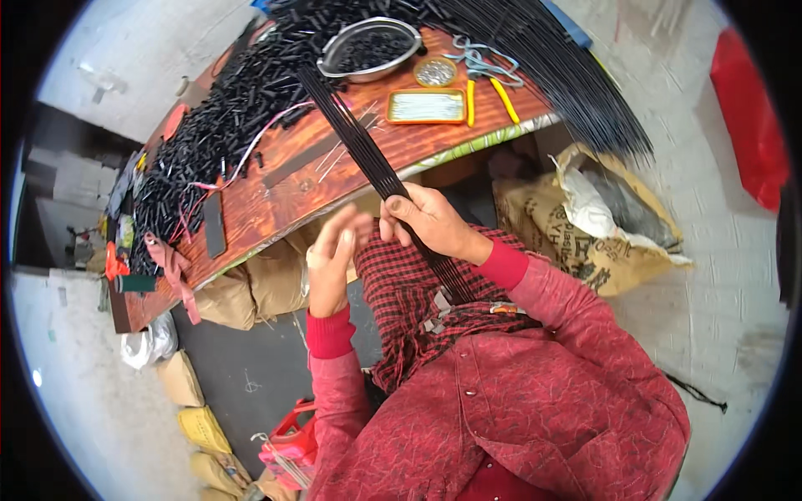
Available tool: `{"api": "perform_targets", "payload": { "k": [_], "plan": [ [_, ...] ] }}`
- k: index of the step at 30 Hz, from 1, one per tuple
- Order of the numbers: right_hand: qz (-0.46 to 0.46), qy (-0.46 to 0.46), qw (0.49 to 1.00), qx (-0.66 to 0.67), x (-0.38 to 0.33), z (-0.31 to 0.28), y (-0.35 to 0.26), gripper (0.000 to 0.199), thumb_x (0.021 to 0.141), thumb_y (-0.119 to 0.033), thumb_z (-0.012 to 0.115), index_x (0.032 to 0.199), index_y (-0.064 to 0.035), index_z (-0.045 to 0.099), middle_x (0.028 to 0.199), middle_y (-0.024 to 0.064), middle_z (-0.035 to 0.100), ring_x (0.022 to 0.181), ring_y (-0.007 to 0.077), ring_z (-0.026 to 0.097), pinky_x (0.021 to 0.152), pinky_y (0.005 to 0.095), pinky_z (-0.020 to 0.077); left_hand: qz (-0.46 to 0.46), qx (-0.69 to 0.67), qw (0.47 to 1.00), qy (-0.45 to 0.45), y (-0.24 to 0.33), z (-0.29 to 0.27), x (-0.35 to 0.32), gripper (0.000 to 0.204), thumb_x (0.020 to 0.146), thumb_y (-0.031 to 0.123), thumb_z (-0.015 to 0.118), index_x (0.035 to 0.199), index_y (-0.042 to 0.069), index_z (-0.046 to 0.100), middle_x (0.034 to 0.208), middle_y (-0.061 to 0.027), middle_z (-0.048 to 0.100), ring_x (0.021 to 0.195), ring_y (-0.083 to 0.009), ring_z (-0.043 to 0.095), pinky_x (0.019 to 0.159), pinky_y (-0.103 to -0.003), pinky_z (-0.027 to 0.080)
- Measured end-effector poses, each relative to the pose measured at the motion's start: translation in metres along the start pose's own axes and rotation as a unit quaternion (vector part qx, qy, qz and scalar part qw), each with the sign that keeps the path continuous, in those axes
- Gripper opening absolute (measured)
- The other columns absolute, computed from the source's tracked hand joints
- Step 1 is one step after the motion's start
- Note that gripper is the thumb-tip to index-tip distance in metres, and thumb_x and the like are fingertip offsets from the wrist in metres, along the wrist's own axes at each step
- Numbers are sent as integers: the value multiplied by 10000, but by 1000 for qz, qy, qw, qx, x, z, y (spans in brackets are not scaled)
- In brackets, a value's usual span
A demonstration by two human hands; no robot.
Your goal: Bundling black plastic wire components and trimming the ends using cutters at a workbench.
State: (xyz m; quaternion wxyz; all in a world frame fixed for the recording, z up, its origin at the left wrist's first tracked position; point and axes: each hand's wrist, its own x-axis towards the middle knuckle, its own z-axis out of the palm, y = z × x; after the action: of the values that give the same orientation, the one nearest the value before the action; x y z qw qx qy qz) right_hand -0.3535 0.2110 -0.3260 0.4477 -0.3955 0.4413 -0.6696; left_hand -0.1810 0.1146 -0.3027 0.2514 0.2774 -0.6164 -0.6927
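The right hand (436, 220) has its fingers around long, thin, straight black rods (365, 157) slanting from the lap (397, 288) over the red-brown wooden tabletop (267, 210); the left hand (332, 255), fingers loose, looks empty. A light, steady grip should keep them parallel.

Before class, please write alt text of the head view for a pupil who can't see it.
A person's right hand grips a bundle of thin black rods slanting over the edge of a wooden table, the left hand open beside it. On the table sit a heap of short black pieces, a metal bowl and a yellow-handled tool.
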Motion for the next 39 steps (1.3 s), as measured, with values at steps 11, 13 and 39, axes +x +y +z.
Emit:
{"api": "perform_targets", "payload": {
  "k": [11,13,39],
  "plan": [
    [-2,-38,999,34,26,10,16,319,1032,-279,465,959,14,568,769,81,667,549,85,564,534,217,468,130,-322,938,4,44,14,73,558,1032,355,435,1453,11,311,1393,-174,480,1240,-269,511,1016,-391,439],
    [13,-56,998,36,26,13,16,311,1038,-280,450,992,8,560,771,87,652,565,97,567,543,218,462,148,-273,951,-7,53,10,80,547,1033,352,432,1446,10,322,1391,-176,481,1242,-272,513,995,-382,460],
    [66,-135,983,107,82,2,-6,459,1008,-406,478,1212,5,472,1041,147,662,875,198,684,794,302,553,90,136,985,-61,100,-28,134,230,898,112,671,1106,13,674,1034,-62,699,891,-126,648,821,-271,528]
  ]
}}
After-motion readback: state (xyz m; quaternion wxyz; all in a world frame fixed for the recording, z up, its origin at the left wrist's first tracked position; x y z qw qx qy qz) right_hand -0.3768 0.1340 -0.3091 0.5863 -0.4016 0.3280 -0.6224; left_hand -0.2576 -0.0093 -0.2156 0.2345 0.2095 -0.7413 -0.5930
